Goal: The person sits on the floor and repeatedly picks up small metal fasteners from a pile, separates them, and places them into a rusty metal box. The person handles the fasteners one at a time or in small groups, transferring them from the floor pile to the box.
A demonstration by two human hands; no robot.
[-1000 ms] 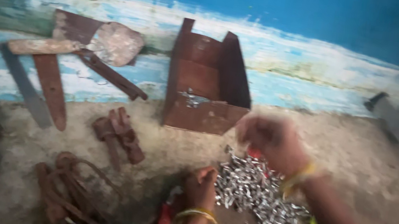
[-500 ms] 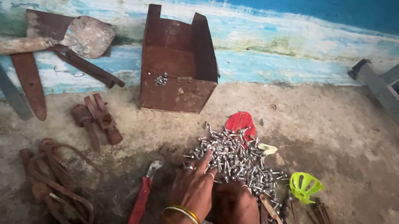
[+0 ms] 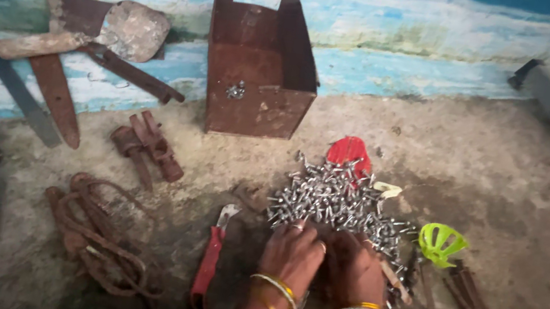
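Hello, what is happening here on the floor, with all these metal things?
A person has both hands in a heap of small silver screws on the dirt floor. The left hand and the right hand rest side by side at its near edge. A rusty open box behind holds a few screws, and red-handled pliers lie alongside.

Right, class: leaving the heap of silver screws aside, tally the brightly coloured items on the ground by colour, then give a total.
Red: 2, the red plastic piece behind the screw pile and the red-handled tool beside the left hand.
Lime green: 1, the green plastic piece.
Total: 3
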